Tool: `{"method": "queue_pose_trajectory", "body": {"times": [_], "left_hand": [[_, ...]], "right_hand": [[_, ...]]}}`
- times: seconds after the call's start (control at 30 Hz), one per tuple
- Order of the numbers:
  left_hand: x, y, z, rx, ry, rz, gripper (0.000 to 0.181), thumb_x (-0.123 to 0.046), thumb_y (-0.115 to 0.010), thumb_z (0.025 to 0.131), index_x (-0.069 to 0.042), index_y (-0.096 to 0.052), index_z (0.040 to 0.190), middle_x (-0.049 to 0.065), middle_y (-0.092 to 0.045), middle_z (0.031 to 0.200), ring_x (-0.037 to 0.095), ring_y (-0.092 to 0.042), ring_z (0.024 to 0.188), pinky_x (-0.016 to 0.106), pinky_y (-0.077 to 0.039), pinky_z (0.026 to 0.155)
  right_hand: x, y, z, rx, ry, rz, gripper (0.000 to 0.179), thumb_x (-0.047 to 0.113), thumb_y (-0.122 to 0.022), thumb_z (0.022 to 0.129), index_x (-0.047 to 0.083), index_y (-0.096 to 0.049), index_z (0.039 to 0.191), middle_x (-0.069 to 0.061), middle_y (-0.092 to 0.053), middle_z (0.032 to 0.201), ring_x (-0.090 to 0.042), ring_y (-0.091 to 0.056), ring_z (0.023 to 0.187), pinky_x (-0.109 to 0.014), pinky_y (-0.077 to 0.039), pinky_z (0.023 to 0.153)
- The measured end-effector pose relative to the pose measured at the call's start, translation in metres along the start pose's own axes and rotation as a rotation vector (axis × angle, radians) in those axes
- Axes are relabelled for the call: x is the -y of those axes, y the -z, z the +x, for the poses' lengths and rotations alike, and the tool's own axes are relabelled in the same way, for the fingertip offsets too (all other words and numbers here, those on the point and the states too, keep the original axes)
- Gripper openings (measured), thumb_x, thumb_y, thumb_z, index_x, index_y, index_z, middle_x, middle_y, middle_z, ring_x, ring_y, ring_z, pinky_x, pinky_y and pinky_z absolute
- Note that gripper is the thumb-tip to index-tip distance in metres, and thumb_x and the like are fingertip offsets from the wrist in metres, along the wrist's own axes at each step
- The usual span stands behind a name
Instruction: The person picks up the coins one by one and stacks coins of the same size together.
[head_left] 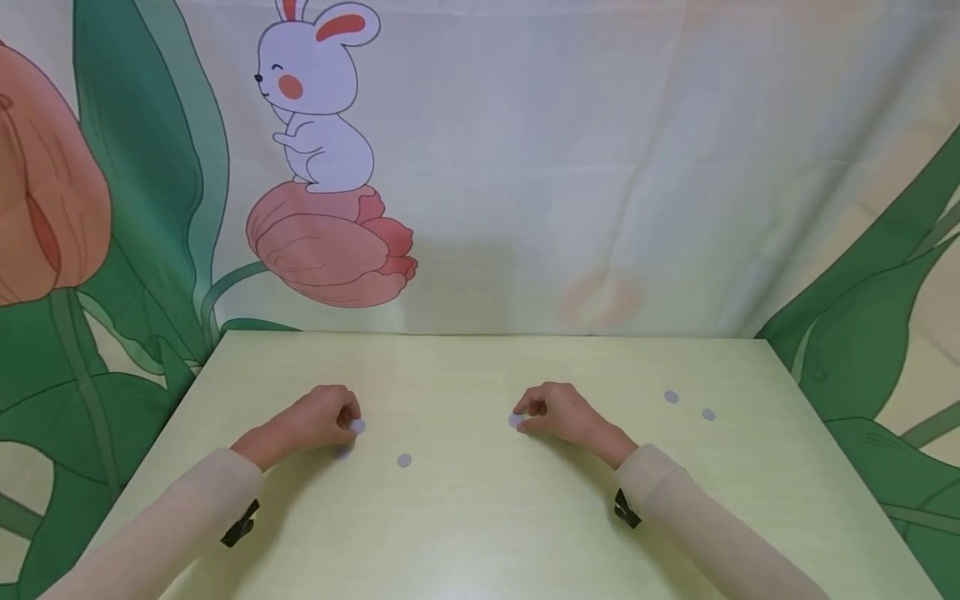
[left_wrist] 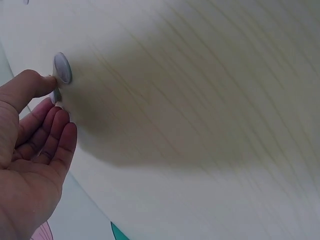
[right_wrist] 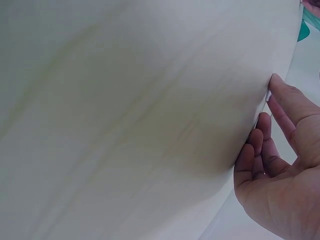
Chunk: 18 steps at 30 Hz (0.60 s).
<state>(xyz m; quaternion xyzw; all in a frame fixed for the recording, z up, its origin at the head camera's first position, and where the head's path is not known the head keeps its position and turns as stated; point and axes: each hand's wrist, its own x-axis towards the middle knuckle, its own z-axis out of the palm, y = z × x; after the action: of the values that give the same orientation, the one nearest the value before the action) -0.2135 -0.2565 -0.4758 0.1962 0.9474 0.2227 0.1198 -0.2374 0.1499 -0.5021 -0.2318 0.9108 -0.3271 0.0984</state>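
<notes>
My left hand (head_left: 318, 421) pinches a small pale round disc (head_left: 357, 426) between thumb and fingertips, left of the table's middle. Just below that hand a second disc (head_left: 342, 454) lies on the table, partly hidden by it. In the left wrist view this lying disc (left_wrist: 62, 67) shows beside the thumb, and the held disc (left_wrist: 56, 95) appears edge-on. To the right, my right hand (head_left: 558, 414) pinches another pale disc (head_left: 516, 420) by its edge, close to the tabletop. Only a sliver of that disc (right_wrist: 268, 95) is visible in the right wrist view.
Between the hands, nearer the left one, lies a loose disc (head_left: 404, 460). Two more discs, one farther back (head_left: 671, 397) and one nearer (head_left: 708, 415), lie right of the right hand. A printed curtain (head_left: 480, 167) hangs behind the pale table (head_left: 465, 533).
</notes>
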Motion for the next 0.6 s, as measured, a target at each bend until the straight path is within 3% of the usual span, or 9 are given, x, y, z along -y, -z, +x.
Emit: {"method": "queue_pose_trajectory", "body": {"times": [0.17,0.6], "left_hand": [[-0.006,0.002,0.003,-0.025,0.028,0.001,0.018,-0.008,-0.08,0.084,0.0,-0.068,0.094,0.004,-0.061,0.086,0.018,-0.054,0.08,0.033,-0.051,0.075],[-0.028,0.016,0.006,-0.052,-0.003,0.012,0.019,-0.005,-0.078,0.081,0.0,-0.068,0.095,0.006,-0.06,0.086,0.019,-0.053,0.08,0.035,-0.05,0.075]], "right_hand": [[0.001,0.001,-0.001,0.003,0.006,-0.004,0.014,0.018,-0.082,0.087,0.016,-0.078,0.1,0.005,-0.065,0.089,-0.013,-0.053,0.082,-0.028,-0.047,0.074],[0.004,0.003,0.001,0.022,-0.016,0.009,0.013,0.017,-0.082,0.087,0.015,-0.077,0.099,0.004,-0.063,0.085,-0.014,-0.052,0.08,-0.029,-0.046,0.073]]}}
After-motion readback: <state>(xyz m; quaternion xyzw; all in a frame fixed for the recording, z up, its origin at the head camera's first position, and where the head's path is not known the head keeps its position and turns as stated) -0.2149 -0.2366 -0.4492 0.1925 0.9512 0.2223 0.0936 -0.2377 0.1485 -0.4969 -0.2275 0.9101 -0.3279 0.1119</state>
